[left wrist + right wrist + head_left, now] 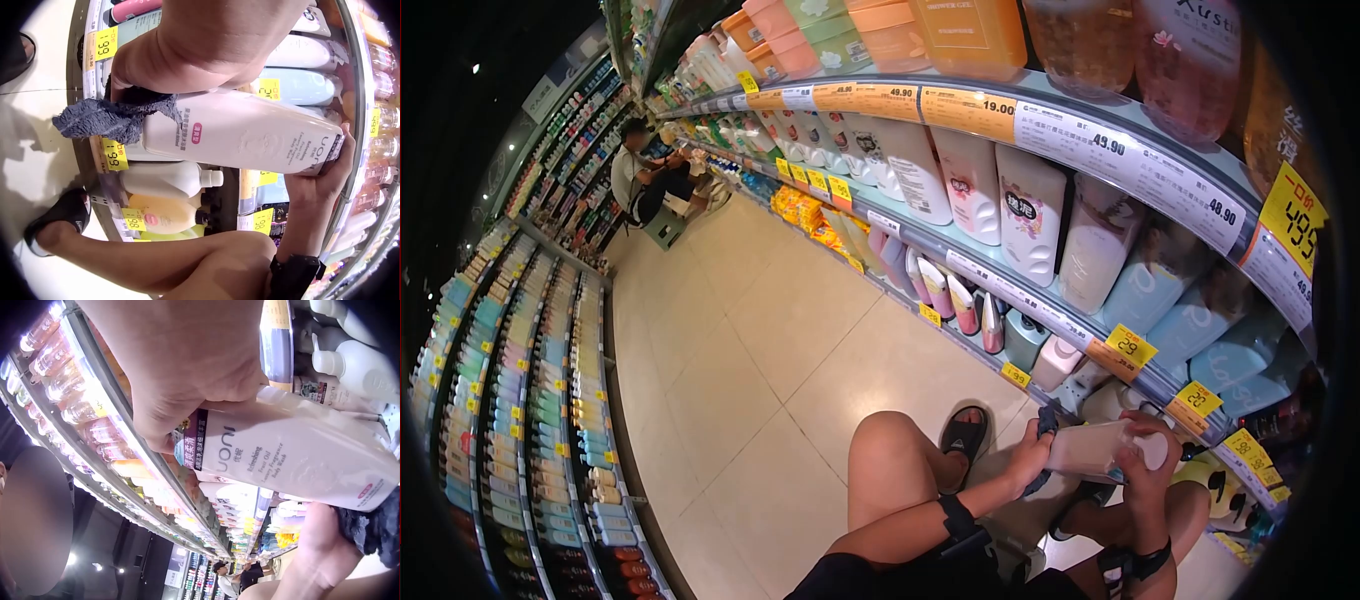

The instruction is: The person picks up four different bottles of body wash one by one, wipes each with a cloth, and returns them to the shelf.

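Note:
A pale pink bottle of body wash (237,131) lies sideways between the two hands, its printed label facing the left wrist camera. The right hand (1148,468) grips it at the cap end; in the right wrist view that hand's fingers (164,442) curl over the neck. At the base end, the left hand (1030,455) holds a dark blue cloth (119,119) against the bottle. Cloth (369,534) bunches around the bottom corner in the right wrist view, beside the left hand (322,547). Part of the left hand's grip is hidden behind the bottle and cloth.
A curved shelf (990,270) of bottles with price tags runs along the right. White and yellow bottles (165,212) stand on the low shelf near the knees. Another person (645,175) sits on a stool farther down the tiled aisle (730,350). More shelves line the left.

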`<state>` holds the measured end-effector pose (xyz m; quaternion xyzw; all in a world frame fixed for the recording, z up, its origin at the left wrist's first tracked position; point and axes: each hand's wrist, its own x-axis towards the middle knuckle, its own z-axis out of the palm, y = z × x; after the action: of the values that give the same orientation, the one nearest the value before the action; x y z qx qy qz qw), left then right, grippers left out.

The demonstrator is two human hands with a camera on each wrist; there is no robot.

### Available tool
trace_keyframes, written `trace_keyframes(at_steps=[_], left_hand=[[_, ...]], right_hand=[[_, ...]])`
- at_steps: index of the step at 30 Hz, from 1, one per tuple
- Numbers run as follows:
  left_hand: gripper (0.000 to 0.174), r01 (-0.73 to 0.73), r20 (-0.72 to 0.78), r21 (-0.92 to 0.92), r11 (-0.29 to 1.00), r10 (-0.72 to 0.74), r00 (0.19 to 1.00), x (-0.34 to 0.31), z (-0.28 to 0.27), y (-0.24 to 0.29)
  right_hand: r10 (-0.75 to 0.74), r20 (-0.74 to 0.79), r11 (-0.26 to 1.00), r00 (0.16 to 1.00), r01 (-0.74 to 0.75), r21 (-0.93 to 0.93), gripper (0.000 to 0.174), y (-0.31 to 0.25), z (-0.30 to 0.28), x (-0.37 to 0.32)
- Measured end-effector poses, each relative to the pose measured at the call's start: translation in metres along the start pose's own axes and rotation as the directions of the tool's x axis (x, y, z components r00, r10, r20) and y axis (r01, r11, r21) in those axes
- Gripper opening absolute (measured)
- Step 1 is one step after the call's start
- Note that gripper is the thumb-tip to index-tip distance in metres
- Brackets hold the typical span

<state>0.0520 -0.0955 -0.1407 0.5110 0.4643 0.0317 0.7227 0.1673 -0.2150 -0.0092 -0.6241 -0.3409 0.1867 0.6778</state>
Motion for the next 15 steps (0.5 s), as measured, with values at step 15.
trace_keyframes(at_steps=[15], left_hand=[[0.028, -0.019, 0.070, -0.265, 0.964, 0.039, 0.997, 0.000, -0.012, 0.002]], right_hand=[[0.077, -0.143, 0.982, 0.987, -0.050, 0.183, 0.045, 0.000, -0.011, -0.005]])
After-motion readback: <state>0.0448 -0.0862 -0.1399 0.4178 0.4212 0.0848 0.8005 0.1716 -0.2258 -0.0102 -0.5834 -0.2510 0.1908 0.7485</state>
